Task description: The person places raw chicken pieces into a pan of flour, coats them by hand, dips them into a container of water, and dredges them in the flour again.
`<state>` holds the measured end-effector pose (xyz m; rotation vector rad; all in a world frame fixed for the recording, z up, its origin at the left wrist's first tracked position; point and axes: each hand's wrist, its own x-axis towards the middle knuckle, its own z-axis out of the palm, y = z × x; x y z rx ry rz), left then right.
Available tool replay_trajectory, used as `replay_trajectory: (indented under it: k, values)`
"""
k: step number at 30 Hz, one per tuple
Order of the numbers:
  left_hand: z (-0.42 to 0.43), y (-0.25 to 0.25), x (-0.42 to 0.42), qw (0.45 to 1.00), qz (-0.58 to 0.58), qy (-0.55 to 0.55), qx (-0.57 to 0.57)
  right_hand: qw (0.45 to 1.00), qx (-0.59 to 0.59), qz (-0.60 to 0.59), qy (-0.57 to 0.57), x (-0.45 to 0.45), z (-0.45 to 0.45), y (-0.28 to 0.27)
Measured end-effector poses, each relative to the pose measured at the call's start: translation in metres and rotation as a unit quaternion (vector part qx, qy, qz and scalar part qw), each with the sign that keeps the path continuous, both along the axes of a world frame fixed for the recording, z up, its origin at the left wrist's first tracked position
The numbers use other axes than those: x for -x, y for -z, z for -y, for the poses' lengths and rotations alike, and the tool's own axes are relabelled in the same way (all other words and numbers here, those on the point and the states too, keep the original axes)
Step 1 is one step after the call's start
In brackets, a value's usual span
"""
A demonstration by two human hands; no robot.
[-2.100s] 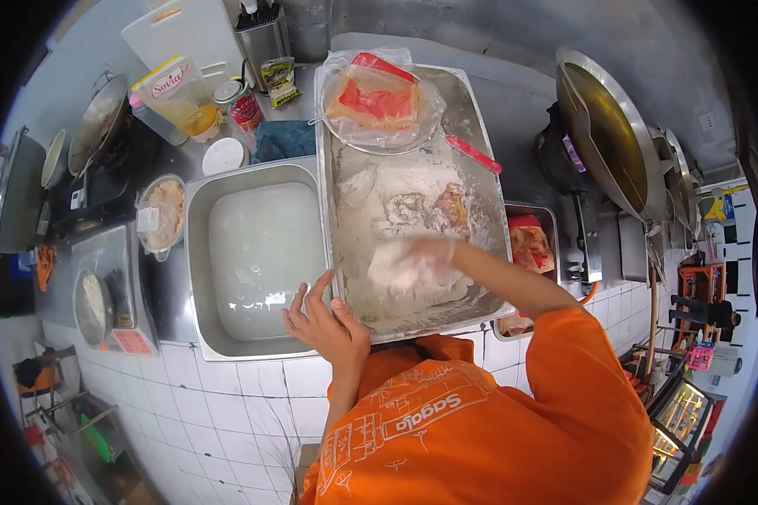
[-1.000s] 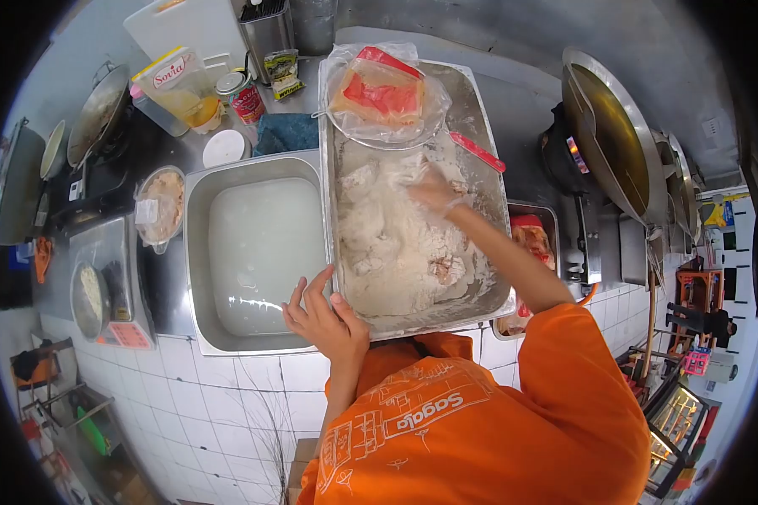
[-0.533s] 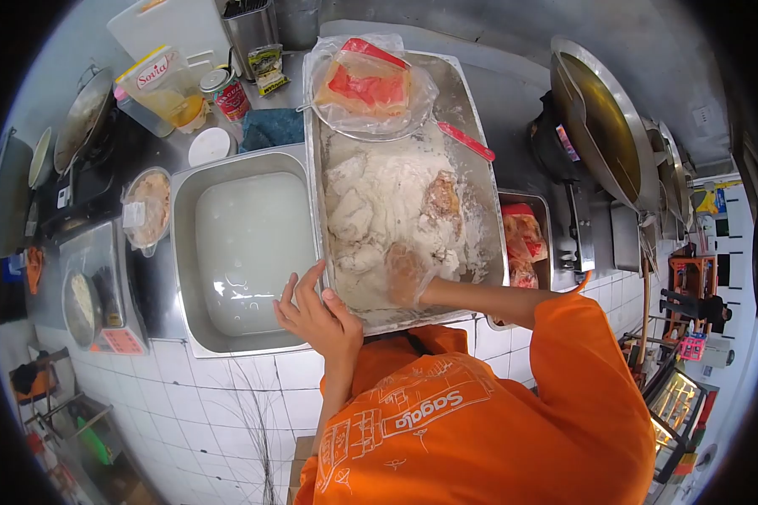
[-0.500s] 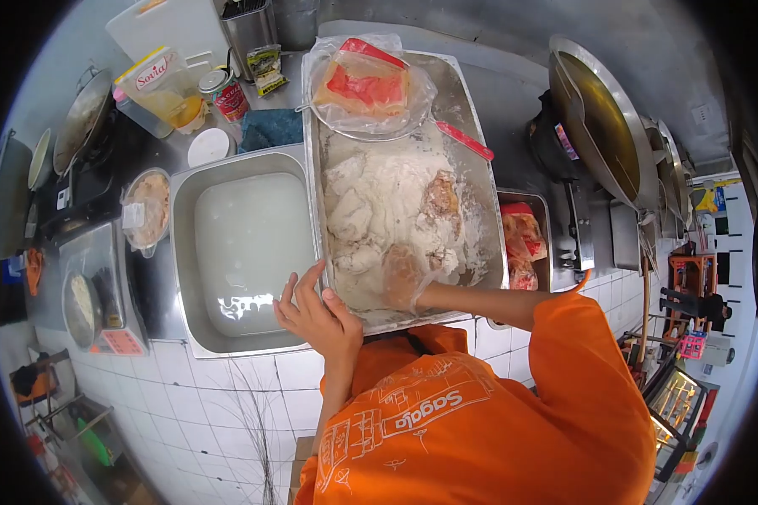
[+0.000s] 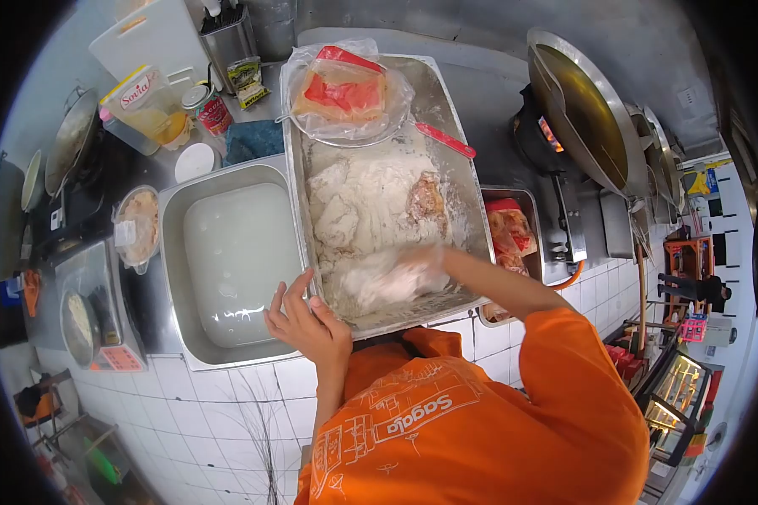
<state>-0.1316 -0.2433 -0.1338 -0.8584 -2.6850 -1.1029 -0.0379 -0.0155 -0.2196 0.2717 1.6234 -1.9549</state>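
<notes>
A metal tray (image 5: 472, 198) of white flour (image 5: 362, 181) lies in front of me. One piece that looks like raw chicken (image 5: 426, 202) shows pinkish-brown through the flour, on the right side. Low in the tray, my right hand (image 5: 421, 263) is in the flour, smeared by motion, so its fingers cannot be made out. A pale, blurred heap of flour (image 5: 375, 282) is just left of it. My left hand (image 5: 312, 328) is held with fingers spread and holds nothing, between the tray's near left corner and the water-filled metal tub (image 5: 177, 278).
A plastic bag with red packaging (image 5: 345, 88) rests on a round plate over the tray's far end, beside a red-handled utensil (image 5: 446, 140). On the right are a pan of bagged meat (image 5: 507, 231) and a large wok of oil (image 5: 594, 118). Leftward sits a plastic bowl (image 5: 139, 223).
My right hand has moved slightly up and right through the flour, and a whitish heap now lies beside it. My left hand stays spread. The whole view has shifted a little left.
</notes>
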Motion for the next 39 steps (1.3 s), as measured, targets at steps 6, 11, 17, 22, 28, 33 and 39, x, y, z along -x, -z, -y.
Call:
replay_trajectory:
  k: [6, 11, 17, 22, 28, 33, 39]
  values:
    - [-0.001, -0.003, 0.0, 1.0, 0.004, 0.012, 0.001, 0.894, -0.445, -0.008, 0.052, -0.01, -0.07, -0.117]
    - [-0.001, -0.001, 0.002, 1.0, 0.003, 0.015, 0.006, 0.687, -0.717, -0.053, 0.106, -0.01, -0.128, -0.049]
    - [0.0, -0.002, 0.001, 1.0, 0.005, 0.012, 0.009, 0.625, -0.773, -0.103, 0.03, 0.022, -0.124, -0.009]
    - [0.001, 0.0, 0.002, 1.0, 0.004, 0.017, 0.002, 0.643, -0.763, 0.019, -0.059, 0.027, -0.126, 0.012]
    - [0.001, 0.002, 0.001, 0.999, 0.033, 0.016, 0.0, 0.892, -0.44, 0.094, 0.047, -0.004, -0.066, -0.044]
    - [0.003, 0.002, 0.001, 0.999, 0.038, 0.025, -0.01, 0.952, -0.192, 0.06, 0.232, 0.017, -0.054, -0.001]
    - [0.002, 0.001, 0.001, 0.999, 0.045, 0.026, -0.012, 0.892, -0.376, -0.017, 0.25, 0.022, -0.099, -0.015]
